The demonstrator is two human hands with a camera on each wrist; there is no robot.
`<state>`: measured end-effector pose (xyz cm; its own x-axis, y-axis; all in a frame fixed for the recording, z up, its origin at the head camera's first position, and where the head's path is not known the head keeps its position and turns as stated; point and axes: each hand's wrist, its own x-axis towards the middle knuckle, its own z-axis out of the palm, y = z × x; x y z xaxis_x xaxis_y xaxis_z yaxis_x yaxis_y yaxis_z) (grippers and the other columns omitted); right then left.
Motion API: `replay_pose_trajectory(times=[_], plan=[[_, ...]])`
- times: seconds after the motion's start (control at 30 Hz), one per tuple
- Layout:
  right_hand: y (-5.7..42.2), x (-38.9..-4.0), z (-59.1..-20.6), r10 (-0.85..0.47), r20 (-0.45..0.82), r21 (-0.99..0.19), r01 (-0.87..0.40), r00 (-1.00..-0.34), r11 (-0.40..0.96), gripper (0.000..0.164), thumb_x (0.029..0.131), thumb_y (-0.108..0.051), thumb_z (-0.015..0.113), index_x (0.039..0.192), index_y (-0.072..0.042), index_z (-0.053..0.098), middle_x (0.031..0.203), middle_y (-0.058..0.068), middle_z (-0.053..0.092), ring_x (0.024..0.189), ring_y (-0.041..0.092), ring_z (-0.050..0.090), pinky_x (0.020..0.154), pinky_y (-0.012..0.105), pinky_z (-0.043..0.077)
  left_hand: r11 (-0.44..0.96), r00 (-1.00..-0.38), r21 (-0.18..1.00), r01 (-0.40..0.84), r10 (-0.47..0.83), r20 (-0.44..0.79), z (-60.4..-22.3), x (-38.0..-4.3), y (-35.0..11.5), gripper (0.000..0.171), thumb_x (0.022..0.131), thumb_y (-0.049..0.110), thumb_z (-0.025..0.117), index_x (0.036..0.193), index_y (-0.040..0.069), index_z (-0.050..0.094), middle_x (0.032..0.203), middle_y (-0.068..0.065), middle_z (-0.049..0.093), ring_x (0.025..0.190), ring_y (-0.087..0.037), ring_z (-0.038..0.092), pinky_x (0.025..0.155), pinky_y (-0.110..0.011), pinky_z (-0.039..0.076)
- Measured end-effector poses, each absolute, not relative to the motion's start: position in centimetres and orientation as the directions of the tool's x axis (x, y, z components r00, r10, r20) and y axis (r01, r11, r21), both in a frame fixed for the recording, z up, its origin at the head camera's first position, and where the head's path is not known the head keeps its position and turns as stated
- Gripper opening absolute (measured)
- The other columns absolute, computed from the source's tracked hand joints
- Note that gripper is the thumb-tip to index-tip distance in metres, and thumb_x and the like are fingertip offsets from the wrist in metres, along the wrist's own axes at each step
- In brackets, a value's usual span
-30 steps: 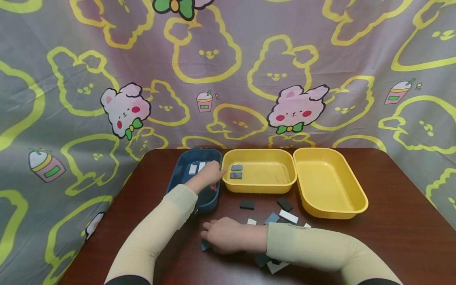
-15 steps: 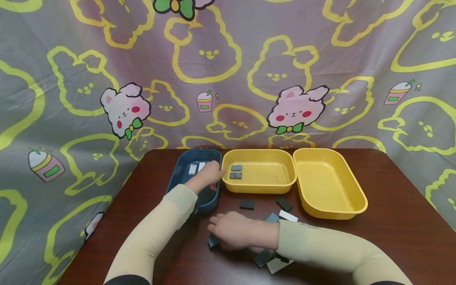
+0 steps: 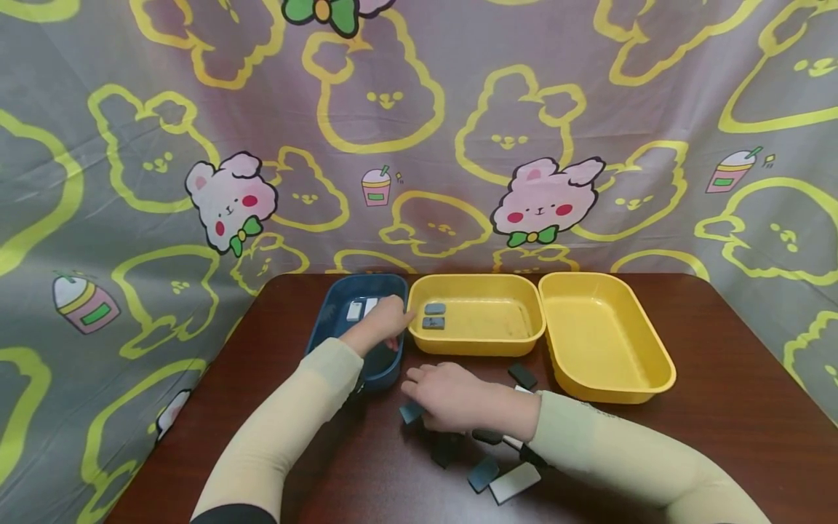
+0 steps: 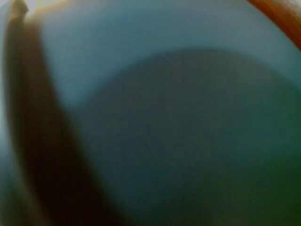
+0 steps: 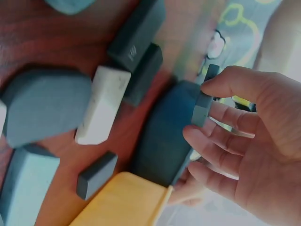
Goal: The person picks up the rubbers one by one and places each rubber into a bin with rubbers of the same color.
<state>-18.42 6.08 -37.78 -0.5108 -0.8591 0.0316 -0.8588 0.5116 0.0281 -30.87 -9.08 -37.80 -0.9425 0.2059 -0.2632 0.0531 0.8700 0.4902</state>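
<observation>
In the head view my right hand (image 3: 452, 397) is over the loose erasers, holding a blue-grey eraser (image 3: 411, 413) just above the table. The right wrist view shows that eraser (image 5: 202, 108) pinched between thumb and fingertips. My left hand (image 3: 386, 319) lies over the meeting rims of the blue bin (image 3: 321, 327) and the middle yellow bin (image 3: 478, 348), digits on both sides, gripping there. Two white erasers (image 3: 354, 311) lie inside the blue bin, two grey erasers (image 3: 433, 323) in the middle yellow bin. Blurred blue bin wall (image 4: 141, 37) fills the left wrist view.
Several loose erasers lie around the right forearm, among them a white eraser (image 3: 515, 482), a blue-grey one (image 3: 484, 474) and a black one (image 3: 522, 375). A second yellow bin (image 3: 612, 393) stands to the right. A patterned cloth (image 3: 419, 167) hangs behind the table.
My right hand has moved right and away toward the middle yellow bin, carrying the blue-grey eraser. Erasers near the front are uncovered; a black one is now hidden. The left hand stays still.
</observation>
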Motion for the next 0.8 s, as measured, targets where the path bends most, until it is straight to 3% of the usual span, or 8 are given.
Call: replay_pose_trajectory(times=[0.43, 0.8], plan=[[8.5, -19.3, -36.6, -0.815, 0.133, -0.037, -0.825, -0.564, 0.564, 0.028, 0.076, -0.020, 0.079, 0.097, -0.013, 0.063, 0.088, -0.003, 0.055, 0.071, 0.010, 0.052, 0.059, 0.023, 0.045, 0.859, -0.948, 0.506, 0.076, 0.219, -0.229, -37.9, -30.7, -9.2, 0.032, 0.102, 0.023, 0.051, 0.080, 0.000, 0.056, 0.063, -0.015, 0.061, 0.046, -0.022, 0.062, 0.047, -0.030, 0.052], [10.1, -21.0, -34.9, -0.737, 0.184, -0.128, -0.759, -0.650, 0.638, 0.025, 0.078, -0.018, 0.077, 0.098, -0.012, 0.063, 0.087, -0.004, 0.052, 0.071, 0.013, 0.050, 0.063, 0.027, 0.047, 0.866, -0.944, 0.496, 0.067, 0.216, -0.250, -37.7, -30.8, -9.1, 0.032, 0.102, 0.022, 0.051, 0.080, 0.000, 0.056, 0.063, -0.015, 0.062, 0.046, -0.021, 0.062, 0.058, -0.039, 0.056]])
